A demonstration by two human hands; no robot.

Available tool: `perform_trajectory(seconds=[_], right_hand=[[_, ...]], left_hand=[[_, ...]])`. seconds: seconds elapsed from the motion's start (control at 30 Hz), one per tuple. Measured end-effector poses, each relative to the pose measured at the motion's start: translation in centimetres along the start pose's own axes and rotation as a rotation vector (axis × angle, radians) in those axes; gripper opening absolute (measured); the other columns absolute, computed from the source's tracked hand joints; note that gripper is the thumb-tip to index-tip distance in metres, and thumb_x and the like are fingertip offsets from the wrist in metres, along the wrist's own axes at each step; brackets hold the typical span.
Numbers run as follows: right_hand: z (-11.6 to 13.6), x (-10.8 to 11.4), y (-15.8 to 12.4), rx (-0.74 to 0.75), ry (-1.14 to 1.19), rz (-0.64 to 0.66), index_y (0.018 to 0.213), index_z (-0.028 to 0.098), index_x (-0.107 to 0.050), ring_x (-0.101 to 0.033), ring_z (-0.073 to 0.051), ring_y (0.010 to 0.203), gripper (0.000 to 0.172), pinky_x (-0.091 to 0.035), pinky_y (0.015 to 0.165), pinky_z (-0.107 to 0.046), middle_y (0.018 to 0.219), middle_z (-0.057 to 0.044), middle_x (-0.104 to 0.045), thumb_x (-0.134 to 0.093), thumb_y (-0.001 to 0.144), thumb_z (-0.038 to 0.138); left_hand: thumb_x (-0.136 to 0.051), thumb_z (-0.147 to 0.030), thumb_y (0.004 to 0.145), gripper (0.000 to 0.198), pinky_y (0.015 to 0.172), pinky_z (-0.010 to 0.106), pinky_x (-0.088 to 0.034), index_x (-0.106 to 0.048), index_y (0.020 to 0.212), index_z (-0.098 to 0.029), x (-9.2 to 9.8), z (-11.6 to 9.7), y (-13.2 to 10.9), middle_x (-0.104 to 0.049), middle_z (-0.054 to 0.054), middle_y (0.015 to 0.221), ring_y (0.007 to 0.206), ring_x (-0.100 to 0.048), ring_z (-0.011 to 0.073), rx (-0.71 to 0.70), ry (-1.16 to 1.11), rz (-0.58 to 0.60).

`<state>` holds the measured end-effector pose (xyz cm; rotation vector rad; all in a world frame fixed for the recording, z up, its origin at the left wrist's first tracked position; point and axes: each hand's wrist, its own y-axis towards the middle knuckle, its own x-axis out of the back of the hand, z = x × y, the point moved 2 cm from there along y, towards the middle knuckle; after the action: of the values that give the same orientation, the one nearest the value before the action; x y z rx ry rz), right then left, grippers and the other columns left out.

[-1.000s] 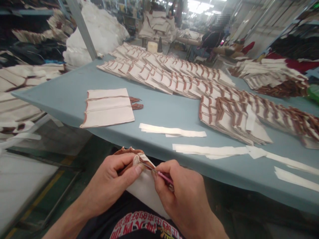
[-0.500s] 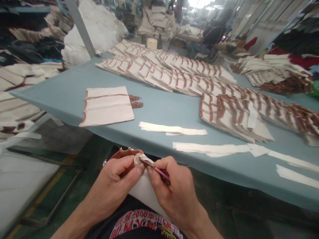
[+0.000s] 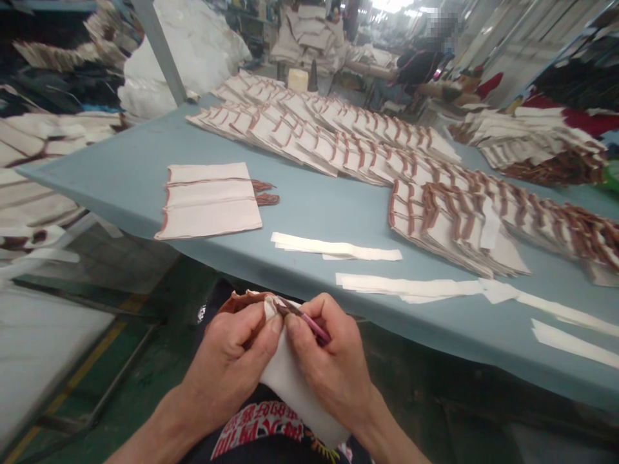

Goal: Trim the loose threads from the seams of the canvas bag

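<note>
My left hand (image 3: pixel 236 351) is closed, pinching a cream fabric piece (image 3: pixel 300 393) at its brown-edged top, low in front of my lap. The brown lining (image 3: pixel 244 299) shows above that hand. My right hand (image 3: pixel 329 361) is closed round a slim pink-handled tool (image 3: pixel 316 328) whose dark, narrow end points left into the pinched edge. Its exact kind is hard to make out. Both thumbs nearly meet at the fabric, and the right fingertips touch it too. The cloth hangs down between my wrists over the dark printed apron.
On the blue table (image 3: pixel 309 212) lie a flat cream panel (image 3: pixel 207 200) with brown strips, several white strips (image 3: pixel 338 248), and long overlapping rows of brown-edged fabric pieces (image 3: pixel 300 138). A metal post (image 3: pixel 162 51) rises at the far left corner. A person (image 3: pixel 416 64) sits at the back.
Both hands remain at the fabric's top edge, having shifted slightly. The cloth now hangs lower and shows more between my wrists. The pink-handled tool stays in my right hand.
</note>
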<state>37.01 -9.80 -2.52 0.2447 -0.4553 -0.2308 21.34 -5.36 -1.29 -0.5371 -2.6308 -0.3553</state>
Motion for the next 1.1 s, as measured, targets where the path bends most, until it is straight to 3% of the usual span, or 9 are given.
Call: perform_trajectory(seconds=[0.13, 0.23, 0.4, 0.47, 0.6, 0.67, 0.77, 0.8, 1.1], right_hand=[[-0.4, -1.0, 0.0, 0.052, -0.041, -0.086, 0.083, 0.023, -0.063, -0.059, -0.012, 0.049, 0.021, -0.04, 0.048, -0.023, 0.061, 0.003, -0.067, -0.062, 0.103, 0.027], [-0.6, -1.3, 0.2, 0.115, -0.077, -0.12, 0.085, 0.022, -0.066, -0.062, -0.013, 0.051, 0.021, -0.044, 0.052, -0.023, 0.065, 0.002, -0.072, -0.062, 0.105, 0.025], [-0.2, 0.3, 0.8, 0.17, -0.054, -0.033, 0.089, 0.022, -0.068, -0.064, -0.012, 0.052, 0.021, -0.044, 0.051, -0.021, 0.069, 0.002, -0.074, -0.064, 0.108, 0.027], [0.2, 1.1, 0.8, 0.196, -0.063, -0.031, 0.089, 0.022, -0.068, -0.064, -0.011, 0.052, 0.02, -0.044, 0.051, -0.021, 0.069, 0.002, -0.075, -0.065, 0.109, 0.026], [0.7, 1.5, 0.7, 0.23, -0.063, -0.053, 0.088, 0.022, -0.067, -0.065, -0.011, 0.051, 0.021, -0.043, 0.05, -0.02, 0.066, 0.003, -0.073, -0.066, 0.108, 0.024], [0.8, 1.3, 0.6, 0.242, -0.04, -0.052, 0.089, 0.021, -0.067, -0.065, -0.01, 0.05, 0.019, -0.043, 0.05, -0.019, 0.066, 0.004, -0.072, -0.067, 0.108, 0.024], [0.7, 0.9, 0.3, 0.282, 0.005, -0.042, 0.093, 0.022, -0.067, -0.067, -0.009, 0.053, 0.018, -0.044, 0.052, -0.018, 0.07, 0.003, -0.075, -0.068, 0.11, 0.026], [0.7, 0.8, 0.2, 0.301, 0.019, -0.045, 0.094, 0.023, -0.066, -0.068, -0.009, 0.054, 0.018, -0.044, 0.052, -0.018, 0.071, 0.004, -0.076, -0.068, 0.111, 0.027], [0.6, 0.1, -1.5, 0.303, -0.045, -0.211, 0.095, 0.026, -0.064, -0.071, -0.009, 0.055, 0.024, -0.049, 0.057, -0.017, 0.071, 0.007, -0.076, -0.064, 0.117, 0.037]], left_hand=[[-0.051, -0.027, 0.103, 0.037, 0.044, 0.026, -0.031, -0.056, 0.067, -0.024, -0.3, 0.6, 0.0, -0.048, -0.007, 0.053, 0.043, -0.042, 0.0115, 0.0, 0.03, -0.022], [-0.051, -0.027, 0.103, 0.031, 0.044, 0.027, -0.03, -0.061, 0.073, -0.024, -0.3, 1.1, 0.2, -0.05, -0.007, 0.054, 0.045, -0.043, 0.0131, 0.002, 0.036, -0.05], [-0.056, -0.033, 0.103, 0.029, 0.061, 0.027, -0.051, -0.067, 0.077, -0.023, -0.1, 0.8, 0.1, -0.071, -0.001, 0.071, 0.067, -0.068, 0.0184, 0.028, -0.018, -0.071], [-0.067, -0.039, 0.099, 0.016, 0.067, 0.027, -0.057, -0.072, 0.096, -0.023, 0.0, 0.6, -0.2, -0.079, 0.001, 0.084, 0.075, -0.075, 0.0201, 0.137, -0.106, -0.13], [-0.076, -0.046, 0.099, 0.041, 0.066, 0.025, -0.059, -0.061, 0.131, -0.026, 0.5, 0.3, -0.5, -0.079, -0.004, 0.083, 0.072, -0.077, 0.0191, 0.277, -0.288, -0.196], [-0.073, -0.042, 0.101, 0.036, 0.065, 0.024, -0.058, -0.064, 0.131, -0.025, 1.2, 0.5, 0.0, -0.079, -0.003, 0.082, 0.074, -0.077, 0.019, 0.183, -0.27, -0.115], [-0.067, -0.031, 0.103, 0.012, 0.067, 0.021, -0.055, -0.077, 0.107, -0.025, 2.1, 0.9, 0.5, -0.079, -0.002, 0.083, 0.074, -0.072, 0.0159, -0.055, -0.107, 0.004], [-0.065, -0.028, 0.105, 0.014, 0.066, 0.02, -0.054, -0.077, 0.099, -0.025, 2.2, 1.1, 0.5, -0.078, -0.003, 0.082, 0.073, -0.069, 0.0146, -0.109, -0.068, 0.019], [-0.045, -0.028, 0.12, 0.032, 0.071, 0.026, -0.047, -0.067, 0.097, -0.026, 0.5, 1.4, -1.4, -0.071, -0.006, 0.082, 0.071, -0.064, 0.0146, -0.203, 0.05, 0.054]])
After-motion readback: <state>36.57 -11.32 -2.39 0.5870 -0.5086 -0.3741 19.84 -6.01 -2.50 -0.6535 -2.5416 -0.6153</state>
